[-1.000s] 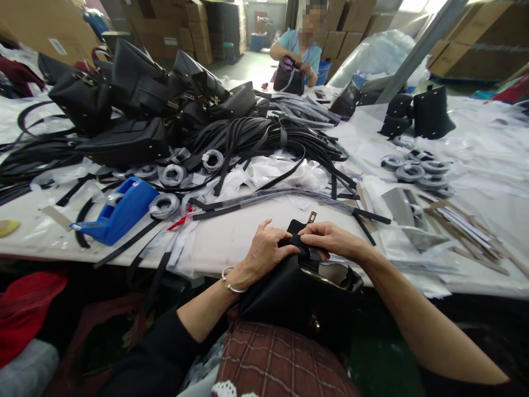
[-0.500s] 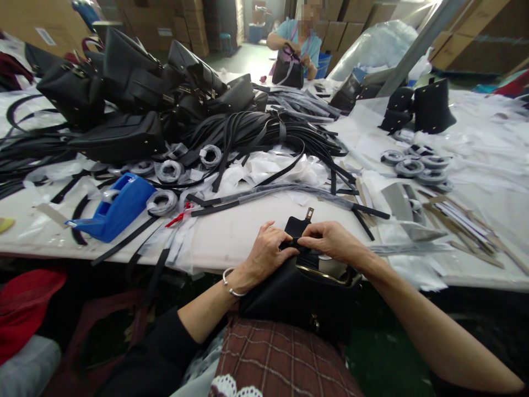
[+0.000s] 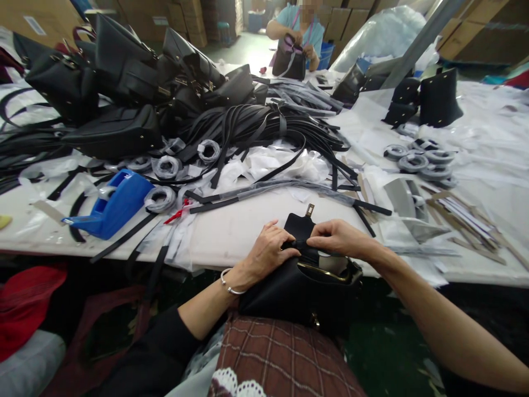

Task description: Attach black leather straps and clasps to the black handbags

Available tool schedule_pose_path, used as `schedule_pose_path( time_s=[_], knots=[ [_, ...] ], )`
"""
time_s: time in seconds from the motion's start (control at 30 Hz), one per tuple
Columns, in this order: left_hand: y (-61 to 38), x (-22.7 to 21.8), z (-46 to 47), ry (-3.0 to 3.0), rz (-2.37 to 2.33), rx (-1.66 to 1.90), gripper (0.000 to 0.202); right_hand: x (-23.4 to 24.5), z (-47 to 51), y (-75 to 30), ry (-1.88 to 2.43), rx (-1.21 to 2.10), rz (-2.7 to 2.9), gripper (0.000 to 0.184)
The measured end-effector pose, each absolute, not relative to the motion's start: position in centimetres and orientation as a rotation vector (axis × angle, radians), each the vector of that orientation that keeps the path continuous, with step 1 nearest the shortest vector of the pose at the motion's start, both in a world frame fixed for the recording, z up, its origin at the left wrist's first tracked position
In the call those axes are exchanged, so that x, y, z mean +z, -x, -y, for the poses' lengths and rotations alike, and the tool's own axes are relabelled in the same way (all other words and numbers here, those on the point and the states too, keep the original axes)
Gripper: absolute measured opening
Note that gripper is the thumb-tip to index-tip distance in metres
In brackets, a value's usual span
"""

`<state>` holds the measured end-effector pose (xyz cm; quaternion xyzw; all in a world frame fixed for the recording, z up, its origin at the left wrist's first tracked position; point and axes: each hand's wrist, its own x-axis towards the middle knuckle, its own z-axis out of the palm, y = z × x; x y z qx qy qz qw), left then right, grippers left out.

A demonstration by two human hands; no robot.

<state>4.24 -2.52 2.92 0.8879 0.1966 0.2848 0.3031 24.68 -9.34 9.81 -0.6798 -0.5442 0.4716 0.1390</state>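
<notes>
A black handbag (image 3: 285,300) rests on my lap against the table edge, its gold zipper (image 3: 322,272) open and a pale lining showing. A flap (image 3: 298,223) with a gold clasp (image 3: 309,210) stands out beyond its top. My left hand (image 3: 268,248), with a silver bangle at the wrist, pinches the black edge near the flap's base. Just right of it, my right hand (image 3: 336,240) has thumb and fingers closed on the same black edge. Exactly what lies between the fingertips is partly hidden.
Black handbags (image 3: 119,66) and a heap of straps (image 3: 248,124) cover the table's far left and middle. A blue tape dispenser (image 3: 118,204), wrapped coils (image 3: 160,198), a grey dispenser (image 3: 407,198) and card strips (image 3: 467,220) lie nearer. Across the table, a person (image 3: 300,33) handles another bag.
My right hand has slid slightly to the right along the black edge, widening the gap between my hands. My left hand stays almost in place. The view has shifted a little.
</notes>
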Motion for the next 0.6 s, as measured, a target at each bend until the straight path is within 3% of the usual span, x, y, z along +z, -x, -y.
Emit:
schedule_pose_path(
  time_s=[0.37,0.6],
  knots=[
    [-4.3,2.2,3.0,-2.342,-0.504,0.766,0.025,9.1,9.9,-23.3,1.968,1.200,1.612,0.028],
    [-4.4,1.5,3.8,-2.382,-0.453,0.708,0.023,8.2,9.6,-24.0,1.817,1.607,1.520,0.027]
  ],
)
